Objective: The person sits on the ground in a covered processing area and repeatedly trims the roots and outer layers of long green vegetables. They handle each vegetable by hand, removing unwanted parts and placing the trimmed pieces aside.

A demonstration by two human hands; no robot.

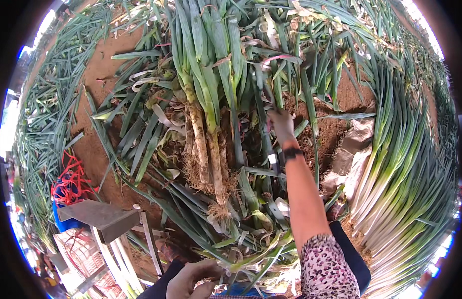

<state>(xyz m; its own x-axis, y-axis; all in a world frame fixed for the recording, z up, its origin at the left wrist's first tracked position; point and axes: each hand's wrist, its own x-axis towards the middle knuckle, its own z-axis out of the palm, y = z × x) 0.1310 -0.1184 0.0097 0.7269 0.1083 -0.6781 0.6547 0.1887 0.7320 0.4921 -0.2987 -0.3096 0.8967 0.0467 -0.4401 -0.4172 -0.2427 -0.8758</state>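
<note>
My right hand, gloved and with a dark band at the wrist, reaches forward among loose green leaves right of the middle. Its fingers look closed, but what they hold is too blurred to name. Just left of it lies a bunch of long green onions, with soil-stained stalks and shaggy roots pointing toward me. Low in the view, my left hand, also gloved, is near my lap. Its fingers curl loosely, apart from the thumb, and nothing shows in them.
Trimmed green onions with pale stems lie in a big pile along the right. At lower left stands a metal stand with a flat top, beside red ties on something blue. Cut leaves litter the brown soil.
</note>
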